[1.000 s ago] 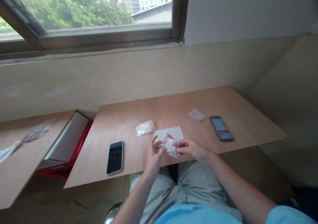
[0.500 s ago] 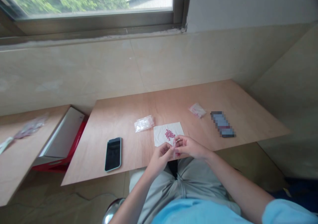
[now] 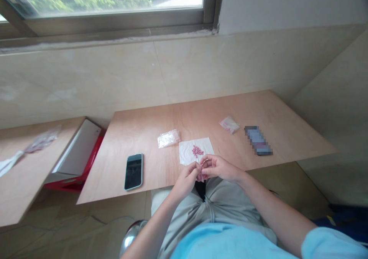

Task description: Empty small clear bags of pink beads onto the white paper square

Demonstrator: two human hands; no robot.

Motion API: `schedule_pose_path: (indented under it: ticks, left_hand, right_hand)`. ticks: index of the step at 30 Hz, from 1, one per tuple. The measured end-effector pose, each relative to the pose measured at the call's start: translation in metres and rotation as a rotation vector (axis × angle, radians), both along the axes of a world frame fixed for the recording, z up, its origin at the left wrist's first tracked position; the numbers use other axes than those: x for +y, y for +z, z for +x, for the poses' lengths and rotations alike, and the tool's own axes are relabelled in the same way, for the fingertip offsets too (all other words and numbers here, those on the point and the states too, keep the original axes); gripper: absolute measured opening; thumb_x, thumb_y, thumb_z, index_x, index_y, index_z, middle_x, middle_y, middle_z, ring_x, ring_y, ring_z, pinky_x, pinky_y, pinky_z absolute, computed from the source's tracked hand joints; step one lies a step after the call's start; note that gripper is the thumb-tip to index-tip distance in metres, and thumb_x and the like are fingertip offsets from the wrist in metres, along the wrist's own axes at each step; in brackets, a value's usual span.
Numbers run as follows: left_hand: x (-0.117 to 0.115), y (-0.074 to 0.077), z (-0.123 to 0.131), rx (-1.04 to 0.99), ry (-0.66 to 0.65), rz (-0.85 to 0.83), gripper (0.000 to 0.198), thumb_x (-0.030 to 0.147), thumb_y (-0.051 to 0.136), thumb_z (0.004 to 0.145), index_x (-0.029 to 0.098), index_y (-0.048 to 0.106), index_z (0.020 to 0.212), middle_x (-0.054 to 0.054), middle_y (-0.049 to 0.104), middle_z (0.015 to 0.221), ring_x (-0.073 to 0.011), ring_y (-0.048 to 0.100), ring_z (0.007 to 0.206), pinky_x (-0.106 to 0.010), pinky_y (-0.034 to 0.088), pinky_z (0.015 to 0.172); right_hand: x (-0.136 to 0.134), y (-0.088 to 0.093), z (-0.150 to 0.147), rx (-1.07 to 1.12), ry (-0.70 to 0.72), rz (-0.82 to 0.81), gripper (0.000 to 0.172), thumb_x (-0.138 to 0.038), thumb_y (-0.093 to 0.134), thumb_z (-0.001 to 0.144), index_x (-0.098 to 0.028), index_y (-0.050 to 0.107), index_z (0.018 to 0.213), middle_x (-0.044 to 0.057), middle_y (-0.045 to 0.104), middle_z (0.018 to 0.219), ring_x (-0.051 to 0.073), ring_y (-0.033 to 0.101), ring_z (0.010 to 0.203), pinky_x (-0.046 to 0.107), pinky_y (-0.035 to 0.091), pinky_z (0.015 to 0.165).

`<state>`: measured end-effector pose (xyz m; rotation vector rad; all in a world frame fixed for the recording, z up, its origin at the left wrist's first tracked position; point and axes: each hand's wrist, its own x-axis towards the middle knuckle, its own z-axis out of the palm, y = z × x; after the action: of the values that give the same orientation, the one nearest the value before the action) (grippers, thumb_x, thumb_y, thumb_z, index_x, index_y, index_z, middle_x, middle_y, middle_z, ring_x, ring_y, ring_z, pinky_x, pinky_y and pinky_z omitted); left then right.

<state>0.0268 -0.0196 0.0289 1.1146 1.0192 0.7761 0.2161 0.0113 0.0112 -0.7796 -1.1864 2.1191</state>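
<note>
My left hand (image 3: 186,179) and my right hand (image 3: 220,168) meet at the table's near edge, fingertips pinched around a small clear plastic bag (image 3: 201,177) with a hint of pink. My fingers cover most of it. Just beyond them lies a white paper sheet (image 3: 186,148), which bears a loose cluster of small pinkish-red beads (image 3: 197,151). To its left is a stack of clear zip bags (image 3: 168,139). Farther off, on the right, rests another small bag (image 3: 229,125) with pinkish edges; its contents are hard to make out.
On the wooden table (image 3: 161,167), a dark-screened phone (image 3: 133,171) lies at left and a pixelated phone (image 3: 258,140) at right. A second table (image 3: 25,182) at far left holds plastic bags (image 3: 43,139). Between the tables sits a red crate (image 3: 89,167).
My hands have drawn slightly closer together, and less of the small bag shows between them. The whole view has shifted a little; the things on the table stay in place.
</note>
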Motion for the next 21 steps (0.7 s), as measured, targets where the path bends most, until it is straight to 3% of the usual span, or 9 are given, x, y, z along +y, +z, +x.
schedule_pose_path:
  ticks: [4, 10, 15, 21]
  left_hand:
    - [0.0, 0.004, 0.001, 0.006, 0.006, 0.032, 0.021, 0.035, 0.055, 0.09, 0.018, 0.055, 0.078, 0.001, 0.058, 0.068, -0.0143, 0.054, 0.067, -0.026, 0.045, 0.069]
    - [0.0, -0.003, 0.001, 0.106, -0.05, 0.109, 0.036, 0.05, 0.058, 0.093, 0.017, 0.056, 0.08, -0.001, 0.059, 0.072, -0.0147, 0.055, 0.069, -0.026, 0.043, 0.067]
    - [0.001, -0.001, -0.001, 0.054, -0.05, 0.037, 0.039, 0.053, 0.054, 0.095, 0.018, 0.057, 0.08, 0.0, 0.059, 0.07, -0.0148, 0.055, 0.068, -0.027, 0.045, 0.069]
    - [0.002, 0.003, -0.003, 0.038, -0.075, 0.045, 0.031, 0.045, 0.057, 0.093, 0.017, 0.058, 0.078, -0.001, 0.06, 0.07, -0.0148, 0.056, 0.069, -0.027, 0.045, 0.07]
  right_hand:
    - [0.001, -0.003, -0.001, -0.008, -0.051, 0.05, 0.04, -0.036, 0.083, 0.079, -0.019, 0.057, 0.104, 0.001, 0.071, 0.085, 0.014, 0.07, 0.074, 0.029, 0.057, 0.073]
    - [0.0, -0.008, -0.002, -0.051, -0.07, 0.026, 0.046, -0.04, 0.084, 0.076, -0.02, 0.055, 0.107, 0.0, 0.07, 0.084, 0.016, 0.07, 0.076, 0.031, 0.057, 0.073]
    - [0.001, -0.001, 0.0, -0.051, -0.081, 0.067, 0.042, -0.04, 0.082, 0.078, -0.021, 0.053, 0.103, 0.0, 0.069, 0.084, 0.016, 0.069, 0.076, 0.03, 0.055, 0.073]
    - [-0.001, 0.006, -0.003, -0.012, -0.103, 0.078, 0.038, -0.034, 0.081, 0.079, -0.022, 0.051, 0.1, -0.005, 0.06, 0.08, 0.012, 0.062, 0.07, 0.028, 0.052, 0.071]
